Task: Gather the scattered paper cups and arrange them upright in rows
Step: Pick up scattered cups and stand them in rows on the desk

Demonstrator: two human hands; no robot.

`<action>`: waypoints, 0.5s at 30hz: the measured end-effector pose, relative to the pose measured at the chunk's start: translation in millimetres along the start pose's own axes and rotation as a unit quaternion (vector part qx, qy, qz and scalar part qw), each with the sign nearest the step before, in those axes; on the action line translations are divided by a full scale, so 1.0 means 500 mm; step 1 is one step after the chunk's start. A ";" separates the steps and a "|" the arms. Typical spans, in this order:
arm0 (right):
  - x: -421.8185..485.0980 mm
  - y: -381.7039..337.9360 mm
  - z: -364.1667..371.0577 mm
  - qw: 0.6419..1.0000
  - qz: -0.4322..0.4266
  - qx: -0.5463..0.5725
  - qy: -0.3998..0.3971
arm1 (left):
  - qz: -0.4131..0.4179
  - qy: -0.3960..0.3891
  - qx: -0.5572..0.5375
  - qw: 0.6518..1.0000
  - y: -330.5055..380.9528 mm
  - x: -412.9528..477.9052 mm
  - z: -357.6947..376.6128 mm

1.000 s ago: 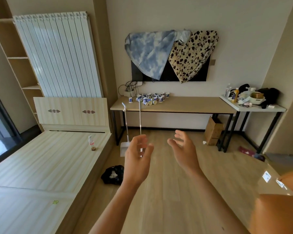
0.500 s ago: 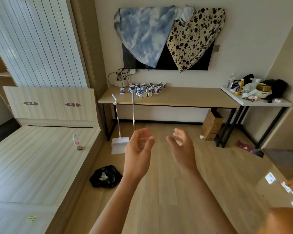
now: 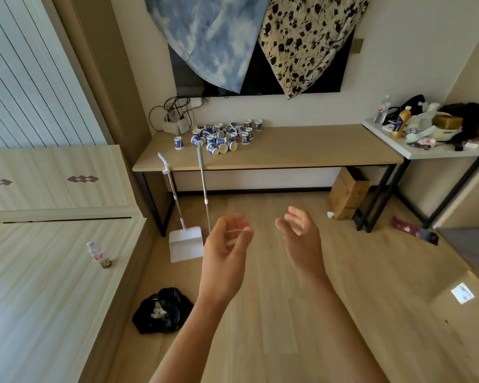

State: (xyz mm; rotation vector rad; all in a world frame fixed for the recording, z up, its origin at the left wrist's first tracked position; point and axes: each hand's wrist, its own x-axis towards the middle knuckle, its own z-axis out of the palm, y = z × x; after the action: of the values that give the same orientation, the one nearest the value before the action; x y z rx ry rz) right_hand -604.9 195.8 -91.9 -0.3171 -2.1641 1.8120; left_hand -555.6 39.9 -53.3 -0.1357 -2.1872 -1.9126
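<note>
Paper cups (image 3: 221, 140) crowd the tabletop's (image 3: 315, 150) back left corner, well beyond the left hand (image 3: 225, 252) and right hand (image 3: 302, 239), both loosely open, apparently empty.

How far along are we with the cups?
Nothing looks done: the paper cups sit in a jumble on the wooden table, several tipped over, no rows. In hand: nothing; the left hand and right hand are empty, raised over the floor. Left: all the gathering, righting and lining up.
</note>
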 end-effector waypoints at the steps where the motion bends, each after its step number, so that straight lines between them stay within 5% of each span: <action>1: 0.033 0.009 0.002 1.000 0.001 0.002 -0.001 | -0.002 0.001 0.001 1.000 -0.010 0.029 0.015; 15: 0.556 0.035 -0.029 0.998 -0.011 0.012 -0.065 | -0.020 0.050 -0.006 0.999 -0.079 0.452 0.301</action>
State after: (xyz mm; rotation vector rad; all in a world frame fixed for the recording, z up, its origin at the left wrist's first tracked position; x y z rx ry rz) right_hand -858.5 311.0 -82.7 -0.1741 -2.2202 1.8940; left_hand -800.2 163.8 -56.3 0.0028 -2.1292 -1.9098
